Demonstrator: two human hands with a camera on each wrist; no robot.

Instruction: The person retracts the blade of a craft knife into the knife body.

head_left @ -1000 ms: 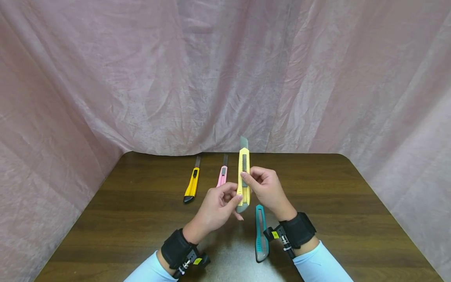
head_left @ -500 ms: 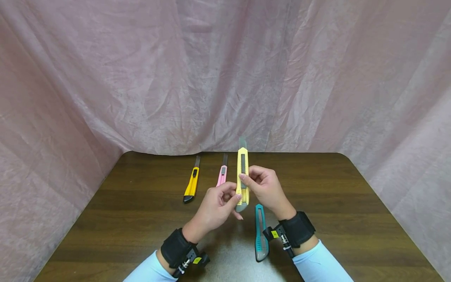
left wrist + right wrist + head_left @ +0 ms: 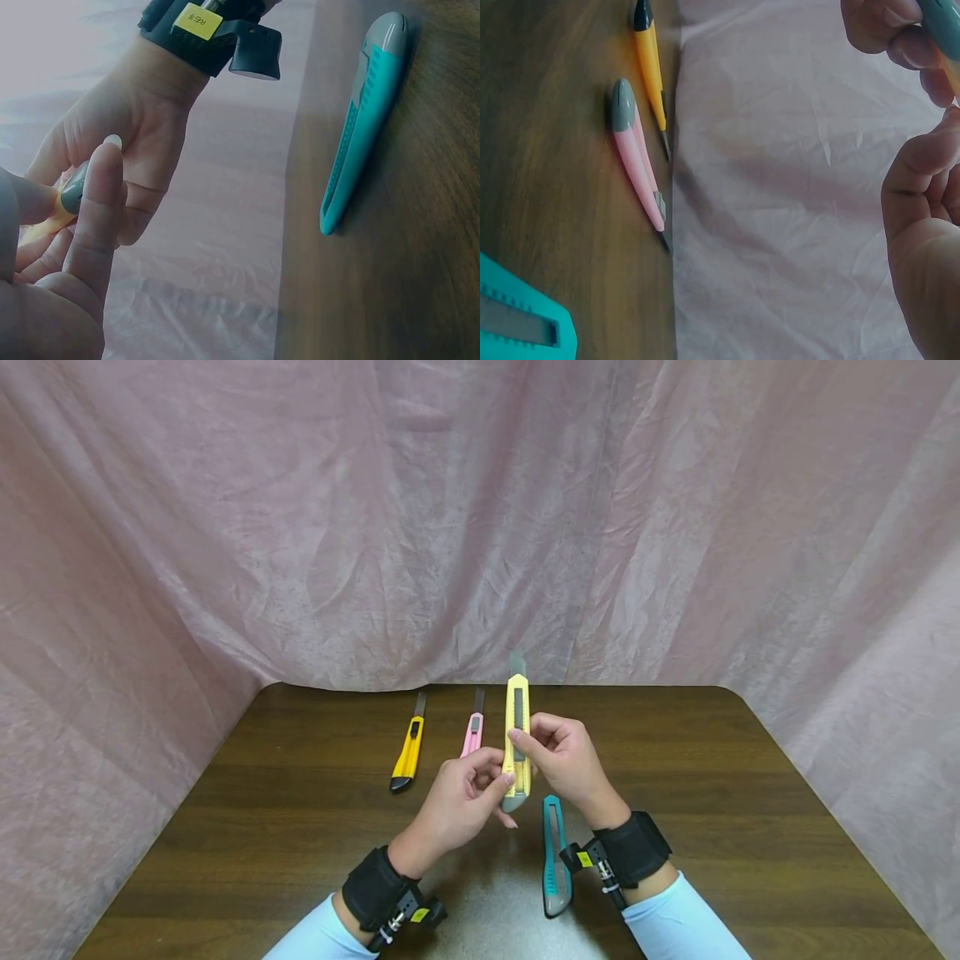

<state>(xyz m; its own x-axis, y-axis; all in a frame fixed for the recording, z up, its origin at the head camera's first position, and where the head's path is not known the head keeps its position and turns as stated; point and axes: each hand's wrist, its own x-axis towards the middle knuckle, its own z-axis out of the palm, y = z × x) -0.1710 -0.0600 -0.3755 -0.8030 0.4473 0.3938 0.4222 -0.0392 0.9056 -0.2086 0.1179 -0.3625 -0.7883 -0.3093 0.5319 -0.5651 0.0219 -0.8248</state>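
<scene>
Between both hands, a pale yellow utility knife (image 3: 517, 702) is held upright above the table, its blade extended at the top. My left hand (image 3: 459, 799) pinches its grey lower end between thumb and fingers. Higher up, my right hand (image 3: 573, 764) grips the body, the thumb lying on the front near the slider. The grey end cap (image 3: 73, 189) shows between the fingers in the left wrist view. Below the right hand lies a teal utility knife (image 3: 553, 860) with no blade showing.
A yellow-orange utility knife (image 3: 408, 752) and a pink utility knife (image 3: 472, 735) lie behind the left hand with blades out. The brown wooden table (image 3: 712, 777) ends at a pink curtain (image 3: 480, 527).
The held knife has shifted very slightly to the left, with the right thumb a touch lower on it. Both hands keep their grip, and the knives on the table stay put.
</scene>
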